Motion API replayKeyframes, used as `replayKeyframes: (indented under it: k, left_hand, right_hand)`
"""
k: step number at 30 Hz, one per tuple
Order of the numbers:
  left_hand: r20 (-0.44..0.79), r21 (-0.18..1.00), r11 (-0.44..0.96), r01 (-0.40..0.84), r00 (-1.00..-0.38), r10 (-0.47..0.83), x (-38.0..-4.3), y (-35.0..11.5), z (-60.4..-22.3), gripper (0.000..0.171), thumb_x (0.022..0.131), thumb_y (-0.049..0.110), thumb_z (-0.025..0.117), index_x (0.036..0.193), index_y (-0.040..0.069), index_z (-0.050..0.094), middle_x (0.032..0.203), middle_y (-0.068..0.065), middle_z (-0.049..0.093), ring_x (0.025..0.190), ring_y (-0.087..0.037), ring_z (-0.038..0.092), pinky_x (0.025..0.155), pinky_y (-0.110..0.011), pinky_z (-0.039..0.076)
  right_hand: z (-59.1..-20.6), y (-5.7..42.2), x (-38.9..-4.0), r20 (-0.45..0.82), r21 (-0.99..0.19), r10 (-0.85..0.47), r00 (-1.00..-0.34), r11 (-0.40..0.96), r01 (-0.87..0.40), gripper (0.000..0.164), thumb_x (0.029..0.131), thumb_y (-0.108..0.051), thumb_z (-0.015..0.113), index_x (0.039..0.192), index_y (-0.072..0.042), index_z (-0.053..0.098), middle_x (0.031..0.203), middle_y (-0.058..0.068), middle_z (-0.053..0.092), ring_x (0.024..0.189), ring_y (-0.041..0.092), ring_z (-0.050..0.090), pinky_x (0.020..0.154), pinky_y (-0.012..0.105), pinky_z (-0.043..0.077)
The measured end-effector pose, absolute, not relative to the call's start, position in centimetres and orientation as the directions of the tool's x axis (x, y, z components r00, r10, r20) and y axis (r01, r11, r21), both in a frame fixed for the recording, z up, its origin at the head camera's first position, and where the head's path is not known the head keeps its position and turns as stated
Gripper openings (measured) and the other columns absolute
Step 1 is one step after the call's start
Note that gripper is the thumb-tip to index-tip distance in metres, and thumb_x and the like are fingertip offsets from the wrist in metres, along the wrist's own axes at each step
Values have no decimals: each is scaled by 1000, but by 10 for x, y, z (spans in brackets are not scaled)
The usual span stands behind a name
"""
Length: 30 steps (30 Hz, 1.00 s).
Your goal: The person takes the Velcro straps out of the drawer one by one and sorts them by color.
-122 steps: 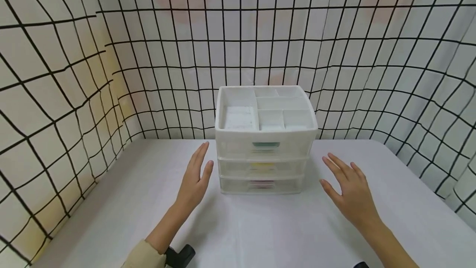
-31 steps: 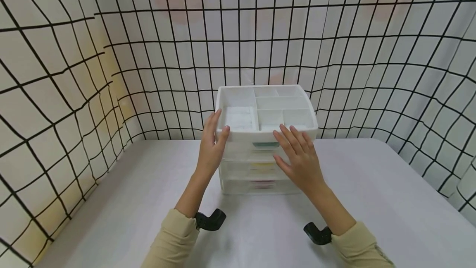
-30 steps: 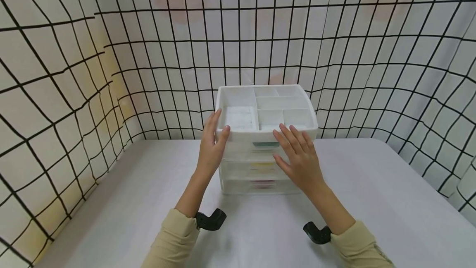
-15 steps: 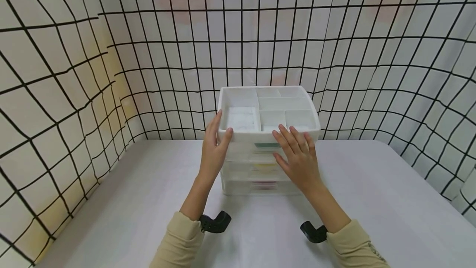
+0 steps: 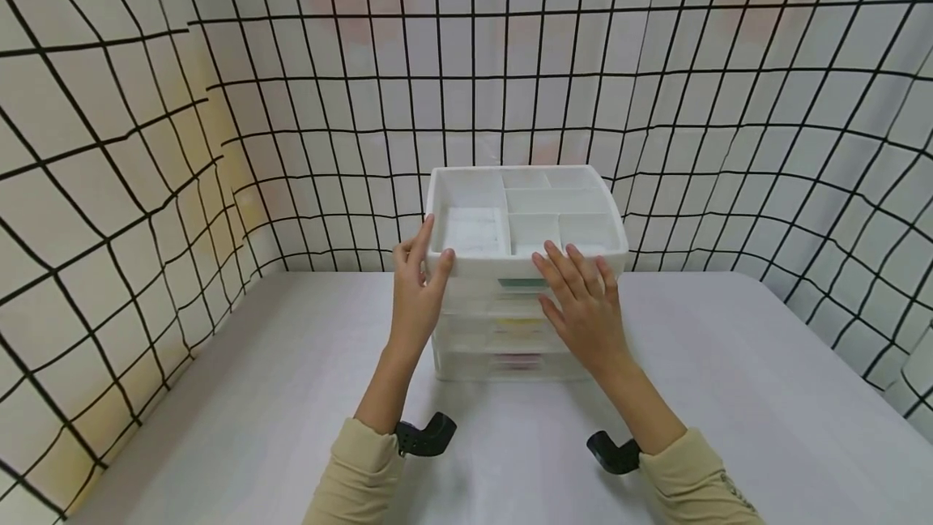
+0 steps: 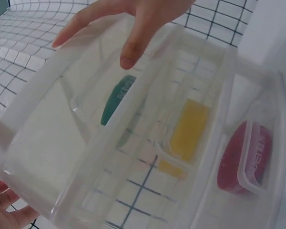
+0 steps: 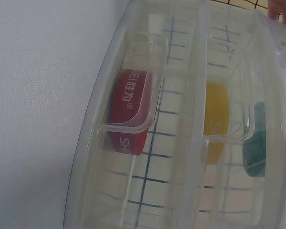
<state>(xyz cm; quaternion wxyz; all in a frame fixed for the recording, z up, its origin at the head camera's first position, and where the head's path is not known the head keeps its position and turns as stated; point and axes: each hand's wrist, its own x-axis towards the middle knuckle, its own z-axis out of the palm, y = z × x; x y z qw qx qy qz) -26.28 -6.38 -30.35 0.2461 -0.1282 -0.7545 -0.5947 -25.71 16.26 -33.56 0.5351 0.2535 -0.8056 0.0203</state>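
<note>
A white plastic drawer unit (image 5: 484, 267) with translucent drawers stands upright on the table, its divided top tray facing up. My left hand (image 5: 415, 298) touches its front left corner, thumb on the front rim and index finger along the left edge. The fingertips of my right hand (image 5: 590, 314) rest on the front rim, right of the middle. Through the drawer fronts, a green piece (image 6: 117, 101) shows in the top drawer, a yellow piece (image 6: 189, 129) in the middle one and a red piece (image 6: 236, 160) with white lettering in the bottom one. All three drawers appear closed.
White cloth covers the table (image 5: 291, 363). A black wire grid (image 5: 328, 132) encloses the back and both sides, close behind the drawer unit. A black curved wrist mount (image 5: 426, 434) juts inward from each forearm.
About four seconds ago both hands were apart from the drawer unit, one on either side. They have since come inward onto its front rim. Over the last second they hardly move.
</note>
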Motion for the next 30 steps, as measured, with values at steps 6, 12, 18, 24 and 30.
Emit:
replayKeyframes:
  k: [6,12,18,24,30]
  left_hand:
    - [481,862,229,453,-873,-85,-260,-66,-300,51,91,34,53,138,37,34,127,-13,34,110,-26,43,85,-43,44]
    - [435,882,234,409,-898,-69,-242,-65,-280,50,92,25,52,140,24,36,126,-17,34,100,-25,43,83,-38,44]
    - [403,898,218,383,-913,-56,-238,-66,-274,49,92,26,52,139,26,38,125,-17,34,103,-23,42,87,-40,45]
    - [394,903,205,378,-918,-41,-240,-68,-274,48,91,26,53,137,26,41,123,-16,35,103,-21,40,90,-42,44]
    - [400,900,196,389,-916,-23,-249,-71,-281,48,90,30,55,136,27,42,122,-14,35,103,-19,40,89,-41,44]
  right_hand:
    - [-334,161,-254,870,236,-392,-298,864,-445,57,80,-16,60,134,-17,42,142,1,37,128,24,33,104,47,17]
    - [-333,161,-253,880,242,-397,-260,847,-473,54,79,-13,58,132,-17,46,136,4,44,125,25,37,102,46,21]
    - [-334,160,-251,892,239,-397,-215,819,-521,47,82,-15,52,128,-15,51,131,6,50,120,27,43,99,47,26]
    - [-335,161,-246,896,245,-398,-195,812,-531,40,85,-16,50,125,-14,54,128,7,53,118,27,45,98,47,29]
    - [-335,162,-241,903,247,-392,-176,809,-534,34,91,-20,46,123,-13,57,125,7,56,115,27,49,96,46,32]
